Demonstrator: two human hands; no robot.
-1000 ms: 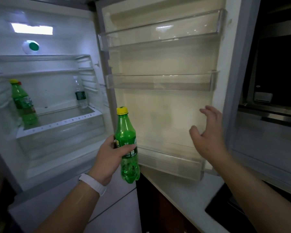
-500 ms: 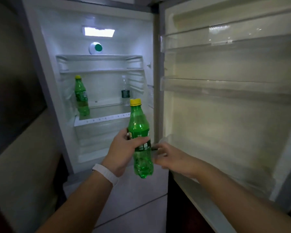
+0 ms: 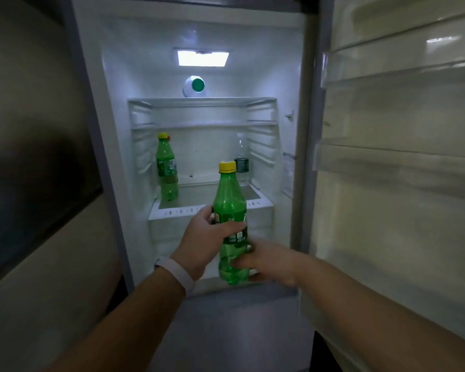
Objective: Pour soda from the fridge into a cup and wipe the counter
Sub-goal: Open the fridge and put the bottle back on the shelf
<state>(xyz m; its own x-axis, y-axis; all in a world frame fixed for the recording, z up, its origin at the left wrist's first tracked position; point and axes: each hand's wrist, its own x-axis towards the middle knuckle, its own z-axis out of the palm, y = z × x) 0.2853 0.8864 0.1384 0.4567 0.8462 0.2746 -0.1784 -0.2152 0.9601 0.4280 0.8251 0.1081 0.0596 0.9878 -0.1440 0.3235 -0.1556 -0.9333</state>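
A green soda bottle (image 3: 230, 208) with a yellow cap stands upright in the air in front of the open fridge (image 3: 199, 36). My left hand (image 3: 206, 240) is wrapped around its labelled middle; a white band sits on that wrist. My right hand (image 3: 270, 260) touches the lower part of the same bottle from the right, its fingers curled around the base. No cup or counter is in sight.
Inside the fridge a second green bottle (image 3: 167, 170) stands at the left of the shelf (image 3: 177, 210) and a clear water bottle (image 3: 241, 165) at the back right. The open fridge door (image 3: 397, 157) with bare racks fills the right. A wall (image 3: 32, 237) runs along the left.
The view has swung right so the fridge interior is centred. My right hand left the door and came to the bottle's lower part. My left hand kept hold of the bottle.
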